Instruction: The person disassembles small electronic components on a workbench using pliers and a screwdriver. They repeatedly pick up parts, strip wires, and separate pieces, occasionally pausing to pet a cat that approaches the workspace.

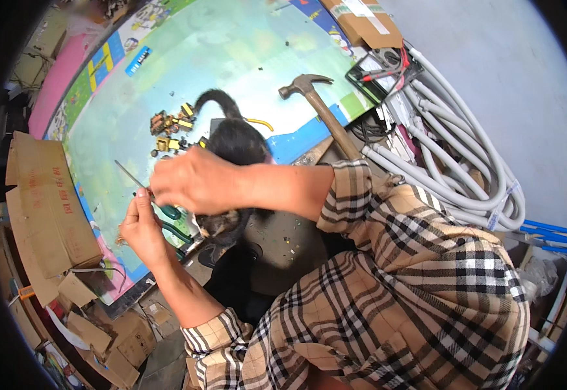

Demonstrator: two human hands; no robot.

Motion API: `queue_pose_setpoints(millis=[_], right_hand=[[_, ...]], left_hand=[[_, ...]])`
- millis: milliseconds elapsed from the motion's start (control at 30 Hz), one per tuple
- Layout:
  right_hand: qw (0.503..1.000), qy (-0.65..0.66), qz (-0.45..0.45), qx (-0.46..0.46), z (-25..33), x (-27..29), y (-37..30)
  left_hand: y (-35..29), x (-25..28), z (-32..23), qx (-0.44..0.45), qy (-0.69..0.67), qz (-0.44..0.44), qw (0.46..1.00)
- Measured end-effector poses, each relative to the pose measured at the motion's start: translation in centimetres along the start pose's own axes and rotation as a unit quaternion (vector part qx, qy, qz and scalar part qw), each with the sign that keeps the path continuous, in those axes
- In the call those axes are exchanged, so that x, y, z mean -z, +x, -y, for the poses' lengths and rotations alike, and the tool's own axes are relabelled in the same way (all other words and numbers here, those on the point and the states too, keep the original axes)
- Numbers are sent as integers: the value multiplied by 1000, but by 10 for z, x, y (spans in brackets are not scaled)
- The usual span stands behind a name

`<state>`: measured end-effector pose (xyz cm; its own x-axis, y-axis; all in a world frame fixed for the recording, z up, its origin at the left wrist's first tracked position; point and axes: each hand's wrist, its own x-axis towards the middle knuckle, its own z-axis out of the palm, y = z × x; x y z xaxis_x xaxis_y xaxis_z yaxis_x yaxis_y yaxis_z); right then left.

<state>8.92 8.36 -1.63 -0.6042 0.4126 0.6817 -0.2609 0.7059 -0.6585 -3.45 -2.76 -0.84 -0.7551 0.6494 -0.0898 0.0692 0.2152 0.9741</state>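
My left hand (144,229) is closed, thumb and fingers pinched near the end of a thin grey rod (127,172) that sticks out over the table. Right beside it, my right hand (195,179) is curled into a fist, slightly blurred; what its fingers hold is hidden. Green-handled pliers (178,233) show just under the hands by the table edge. Behind my right hand stands a dark cat (238,140), tail raised, partly covered by my forearm. Small yellow and black parts (173,127) lie in a heap beyond the hands.
A hammer (316,101) rests across the table's right side. Coiled grey hose (465,156), a tester with red leads (387,75) and a carton (364,23) sit farther right. On the left, a cardboard box (49,208) stands against the colourful table (121,117).
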Motion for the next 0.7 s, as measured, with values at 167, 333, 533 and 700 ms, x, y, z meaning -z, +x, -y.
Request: queue_pose_setpoints(millis=[167,333,533,700], right_hand=[[979,-36,-11,-199,-29,22,4],[978,5,172,-122,-13,11,-2],[908,251,97,-323,-14,30,14],[883,288,64,-364,-15,25,18]], left_hand=[[-17,6,-16,41,-112,203,972],[-1,19,-18,18,-246,85,965],[-19,-17,-19,-184,136,66,971],[-20,-2,-26,-129,238,70,960]])
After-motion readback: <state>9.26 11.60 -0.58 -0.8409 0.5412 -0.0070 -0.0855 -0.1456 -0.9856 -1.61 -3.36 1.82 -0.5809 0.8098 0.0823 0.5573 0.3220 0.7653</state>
